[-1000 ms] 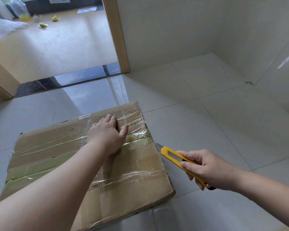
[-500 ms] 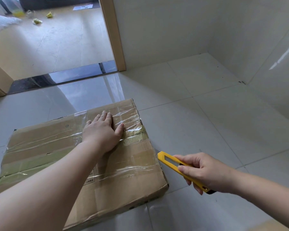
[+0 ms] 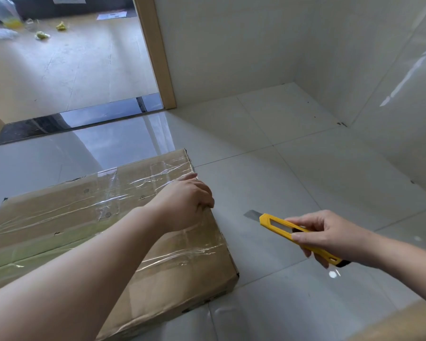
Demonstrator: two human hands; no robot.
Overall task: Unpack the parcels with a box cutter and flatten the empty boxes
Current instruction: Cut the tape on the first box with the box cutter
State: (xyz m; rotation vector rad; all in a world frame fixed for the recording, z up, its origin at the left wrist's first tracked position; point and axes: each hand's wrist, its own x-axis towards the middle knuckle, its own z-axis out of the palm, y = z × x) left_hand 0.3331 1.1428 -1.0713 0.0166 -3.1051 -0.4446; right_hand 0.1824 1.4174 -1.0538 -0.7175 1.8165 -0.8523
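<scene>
A flat cardboard box (image 3: 158, 254), wrapped in clear tape, lies on the grey tiled floor (image 3: 293, 180) in the lower left of the frame. A green band of tape runs across its left part.

The left hand (image 3: 185, 203) sits on the right edge of the box, near the centre of the frame. Its fingers are curled over that edge and grip it, while the forearm crosses the box top from the lower left.

The right hand (image 3: 330, 236) is at the lower right of the frame, above the floor and apart from the box. It holds a yellow box cutter (image 3: 298, 236) with the fingers wrapped around the handle. The short grey blade is out and points left toward the box, but it does not touch the cardboard.

In the upper left of the frame there is a doorway with a wooden door frame (image 3: 155, 52). Behind it, small yellow scraps (image 3: 41, 35) lie on a beige floor.
</scene>
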